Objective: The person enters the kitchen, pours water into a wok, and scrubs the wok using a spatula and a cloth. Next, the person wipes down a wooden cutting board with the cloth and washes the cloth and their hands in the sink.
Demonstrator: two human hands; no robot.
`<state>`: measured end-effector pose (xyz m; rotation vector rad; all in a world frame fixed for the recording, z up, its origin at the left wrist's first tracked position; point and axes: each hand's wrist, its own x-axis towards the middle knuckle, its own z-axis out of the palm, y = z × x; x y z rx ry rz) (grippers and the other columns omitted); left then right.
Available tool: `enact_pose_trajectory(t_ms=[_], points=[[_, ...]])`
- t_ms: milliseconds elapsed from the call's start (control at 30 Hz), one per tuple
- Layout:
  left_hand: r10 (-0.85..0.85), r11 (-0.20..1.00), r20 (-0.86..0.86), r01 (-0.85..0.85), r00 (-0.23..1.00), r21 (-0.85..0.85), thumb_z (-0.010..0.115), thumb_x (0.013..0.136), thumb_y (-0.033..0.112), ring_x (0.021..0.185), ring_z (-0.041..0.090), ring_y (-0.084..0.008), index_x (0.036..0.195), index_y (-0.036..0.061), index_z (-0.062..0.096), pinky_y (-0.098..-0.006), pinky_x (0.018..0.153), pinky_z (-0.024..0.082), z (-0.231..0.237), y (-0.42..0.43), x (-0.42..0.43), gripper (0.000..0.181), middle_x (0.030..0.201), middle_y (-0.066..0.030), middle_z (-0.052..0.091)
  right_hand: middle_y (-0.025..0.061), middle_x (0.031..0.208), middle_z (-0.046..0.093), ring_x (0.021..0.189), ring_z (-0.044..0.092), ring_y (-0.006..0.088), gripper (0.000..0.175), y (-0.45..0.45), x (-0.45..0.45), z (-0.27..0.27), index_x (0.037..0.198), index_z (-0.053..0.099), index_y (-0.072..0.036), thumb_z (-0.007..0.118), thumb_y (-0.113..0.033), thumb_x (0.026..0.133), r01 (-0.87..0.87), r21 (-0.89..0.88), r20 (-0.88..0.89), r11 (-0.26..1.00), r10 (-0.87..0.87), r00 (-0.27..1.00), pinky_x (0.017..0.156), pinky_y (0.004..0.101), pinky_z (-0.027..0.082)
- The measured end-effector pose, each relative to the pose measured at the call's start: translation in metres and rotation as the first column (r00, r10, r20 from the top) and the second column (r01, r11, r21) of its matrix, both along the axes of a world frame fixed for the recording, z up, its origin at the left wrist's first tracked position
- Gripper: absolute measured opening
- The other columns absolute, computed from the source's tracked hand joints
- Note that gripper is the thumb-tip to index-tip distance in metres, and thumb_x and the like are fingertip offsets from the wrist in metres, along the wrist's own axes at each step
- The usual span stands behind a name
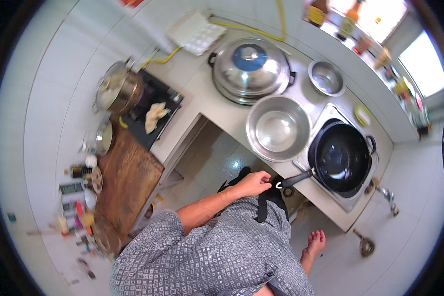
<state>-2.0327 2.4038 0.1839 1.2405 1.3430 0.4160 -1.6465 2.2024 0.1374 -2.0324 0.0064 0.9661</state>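
My left hand [257, 183] hangs in front of the counter edge, its fingers loosely curled with nothing seen in them. It is close to the hooked end of the handle of a black wok [342, 159] but apart from it. The wok rests over the steel sink [331, 111], its inside shiny. My right hand [315, 242] hangs lower at my right side, empty, fingers slightly apart. Left of the wok sits a wide steel basin [279, 129] at the counter edge. Behind the basin stands a large lidded steel pan [249, 70].
A small steel bowl [326, 78] stands near the window ledge with bottles. At left, a gas stove [140, 129] holds a steel pot [120, 88] and a crumpled cloth [156, 117]. A wooden board [125, 174] lies beside it. A faucet [387, 198] juts from the right wall.
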Motion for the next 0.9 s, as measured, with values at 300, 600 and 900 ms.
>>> enact_pose_trajectory(t_ms=[300,600,900], points=[[0.9,0.339,-0.194,-0.349,0.389,0.873,0.073,0.091,0.023,0.102,0.067,-0.0285,0.119,0.0011,0.065,-0.0402,0.092,0.051,0.023,0.026,-0.26,0.037,0.109,-0.0136,0.072,0.0021,0.1,0.067,0.084,0.064,0.0132,0.034,0.066,0.064,-0.001,0.128,0.059,-0.007,0.065,-0.015,0.096,-0.209,0.027,0.083,0.977,0.206,0.975,0.069,0.0274,0.051],[0.782,0.621,-0.544,-0.302,0.306,0.723,0.069,0.094,0.031,0.103,0.07,-0.0335,0.123,0.0014,0.069,-0.0407,0.091,0.053,0.02,0.053,-0.434,0.041,0.114,-0.0181,0.073,0.0044,0.103,0.068,0.088,0.067,0.0135,0.036,0.134,0.029,0.07,0.125,0.063,0.001,0.067,-0.022,0.097,-0.144,0.143,0.333,0.979,0.09,0.939,0.071,0.0283,0.053],[0.957,0.281,-0.209,-0.481,0.199,0.83,0.057,0.103,0.032,0.105,0.066,-0.0263,0.124,-0.0027,0.065,-0.0364,0.091,0.052,0.074,0.055,-0.394,0.042,0.118,-0.0166,0.069,0.0184,0.131,0.064,0.119,0.058,0.0343,0.033,0.21,0.069,0.181,0.12,0.068,-0.003,0.069,-0.022,0.093,-0.226,-0.001,1.0,0.974,0.007,0.026,0.101,0.0439,0.046]])
